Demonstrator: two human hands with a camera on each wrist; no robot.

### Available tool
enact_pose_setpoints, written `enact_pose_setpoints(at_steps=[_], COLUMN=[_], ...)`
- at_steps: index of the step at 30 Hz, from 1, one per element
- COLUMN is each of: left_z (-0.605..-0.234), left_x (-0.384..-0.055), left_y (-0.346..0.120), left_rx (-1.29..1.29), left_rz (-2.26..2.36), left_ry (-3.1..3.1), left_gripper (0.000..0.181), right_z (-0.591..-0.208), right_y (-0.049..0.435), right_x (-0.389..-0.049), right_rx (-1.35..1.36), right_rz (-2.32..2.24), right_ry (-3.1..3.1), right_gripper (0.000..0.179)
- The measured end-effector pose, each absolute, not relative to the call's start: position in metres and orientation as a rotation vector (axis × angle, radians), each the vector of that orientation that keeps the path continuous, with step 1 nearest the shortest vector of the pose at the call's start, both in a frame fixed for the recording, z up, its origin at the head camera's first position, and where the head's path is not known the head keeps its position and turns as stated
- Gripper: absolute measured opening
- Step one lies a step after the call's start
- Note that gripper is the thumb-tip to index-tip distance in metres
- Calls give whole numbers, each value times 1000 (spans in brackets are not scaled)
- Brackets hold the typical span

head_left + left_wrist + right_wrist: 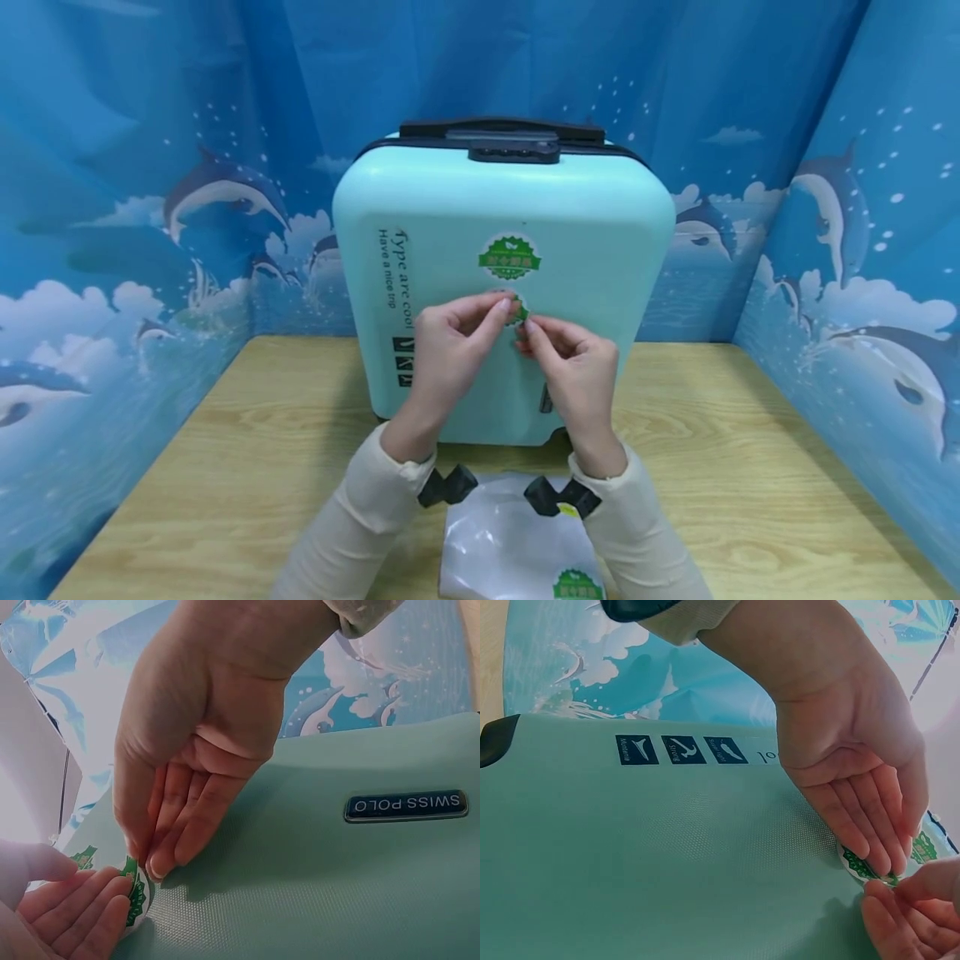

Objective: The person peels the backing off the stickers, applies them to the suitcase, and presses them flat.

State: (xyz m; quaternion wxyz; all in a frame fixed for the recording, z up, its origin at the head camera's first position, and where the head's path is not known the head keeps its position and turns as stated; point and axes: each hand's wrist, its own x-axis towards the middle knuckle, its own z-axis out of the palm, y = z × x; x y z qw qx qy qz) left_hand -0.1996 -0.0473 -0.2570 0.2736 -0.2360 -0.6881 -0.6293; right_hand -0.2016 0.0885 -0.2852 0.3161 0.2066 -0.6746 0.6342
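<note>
A mint-green suitcase (pixel 592 250) stands upright on the table. One round green sticker (pixel 510 257) with a white border lies flat on its front. Just below that, a second green-and-white sticker (pixel 521 313) is held by its edges at the suitcase face, largely hidden by fingers. My left hand (pixel 455 343) pinches its left side between thumb and fingers. On the other side my right hand (pixel 579 367) pinches it too. In the left wrist view this sticker (pixel 136 904) looks tilted from the shell; whether any part adheres, I cannot tell.
A glossy pale sheet (pixel 517 533) lies on the wooden table (pixel 300 467) between my forearms, with another green sticker (pixel 577 585) at its near edge. Blue dolphin-print curtains (pixel 480 67) hang behind and at both sides. The suitcase has a black top handle (pixel 502 129).
</note>
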Motion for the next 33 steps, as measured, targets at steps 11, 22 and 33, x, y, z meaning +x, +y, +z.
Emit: enact_pose_setpoints(at_steps=[11, 22, 33], left_z=[-260, -265, -278], left_x=[-202, -201, -189], left_y=[-44, -42, -46], left_rx=[-641, -633, -744], left_rz=[-1689, -1678, -1739], left_ry=[-1875, -1948, -2024], left_gripper=[17, 15, 15], right_z=[-289, -293, -319], right_y=[94, 112, 134], right_x=[-203, -198, -186], right_rx=[561, 596, 757], right_rz=[1655, 1577, 1386], right_ry=[-1797, -1896, -2100], right_gripper=[16, 13, 10])
